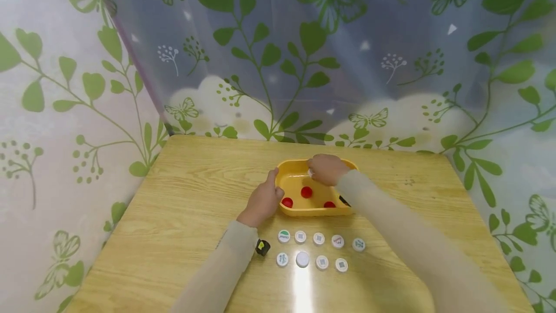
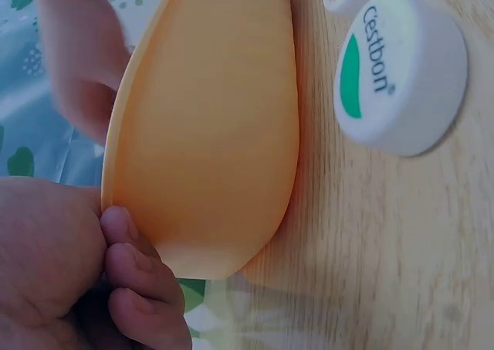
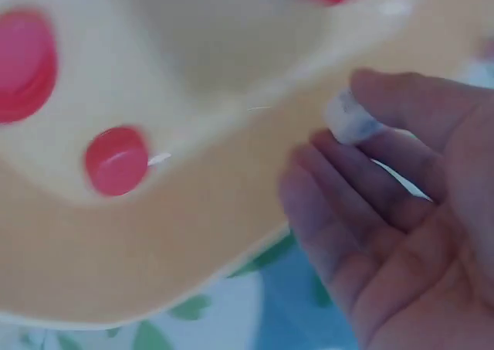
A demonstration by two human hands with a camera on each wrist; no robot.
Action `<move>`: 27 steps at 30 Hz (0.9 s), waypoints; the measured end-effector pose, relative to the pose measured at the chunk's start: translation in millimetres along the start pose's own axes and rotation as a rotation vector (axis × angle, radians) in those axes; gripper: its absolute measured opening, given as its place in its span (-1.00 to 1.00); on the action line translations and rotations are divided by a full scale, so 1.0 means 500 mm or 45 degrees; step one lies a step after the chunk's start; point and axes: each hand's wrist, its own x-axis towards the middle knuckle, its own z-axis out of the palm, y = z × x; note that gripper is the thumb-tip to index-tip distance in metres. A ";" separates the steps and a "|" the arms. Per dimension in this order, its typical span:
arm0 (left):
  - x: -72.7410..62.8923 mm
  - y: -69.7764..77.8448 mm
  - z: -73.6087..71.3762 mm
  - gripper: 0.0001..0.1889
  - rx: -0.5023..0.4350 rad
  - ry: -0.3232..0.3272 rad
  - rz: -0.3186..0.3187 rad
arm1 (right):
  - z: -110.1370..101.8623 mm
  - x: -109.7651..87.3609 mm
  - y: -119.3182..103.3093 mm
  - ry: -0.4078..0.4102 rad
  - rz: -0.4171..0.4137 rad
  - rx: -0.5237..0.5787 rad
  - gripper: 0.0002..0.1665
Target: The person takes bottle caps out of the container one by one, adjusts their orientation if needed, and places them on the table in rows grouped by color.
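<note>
My left hand [image 1: 262, 199] grips the left rim of a yellow plastic tray [image 1: 317, 211], thumb over the edge and fingers curled against the outer wall in the left wrist view. Over the tray's far side my right hand [image 1: 327, 169] pinches a small white bottle cap [image 3: 349, 120] between thumb and fingers. Red bottle caps lie on the tray floor, one near the middle [image 1: 306, 192], one at the near left [image 1: 287, 202] and one at the near right [image 1: 329, 204]. Beside the right sleeve, a dark object [image 1: 344, 201] shows partly in the tray.
Several white bottle caps stand in two rows on the wooden table [image 1: 208, 173] in front of the tray, among them a green-marked cap [image 1: 284, 236] and a plain cap [image 1: 302, 259]. A small black device [image 1: 262, 247] sits at the left sleeve. Leaf-patterned curtains [image 1: 269, 62] hang behind the table.
</note>
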 end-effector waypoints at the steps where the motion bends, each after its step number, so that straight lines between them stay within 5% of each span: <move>1: 0.001 0.000 -0.001 -0.34 -0.002 -0.002 -0.002 | -0.011 -0.017 -0.007 0.038 -0.021 0.042 -0.82; 3: 0.001 -0.001 -0.002 -0.35 -0.008 -0.008 -0.010 | -0.027 -0.066 -0.028 0.116 -0.079 0.123 -0.95; 8: -0.002 -0.001 -0.006 -0.37 -0.066 -0.043 -0.033 | 0.006 -0.232 -0.072 0.228 -0.111 0.260 -0.79; 14: -0.006 0.000 -0.012 -0.38 -0.091 -0.073 -0.031 | 0.094 -0.380 -0.080 0.140 0.098 0.306 -0.72; 20: -0.009 0.003 -0.017 -0.36 -0.132 -0.087 -0.051 | 0.165 -0.437 -0.067 0.068 0.306 0.224 -0.74; 27: -0.006 -0.002 -0.015 -0.36 -0.137 -0.091 -0.035 | 0.196 -0.451 -0.061 0.129 0.265 0.127 -0.75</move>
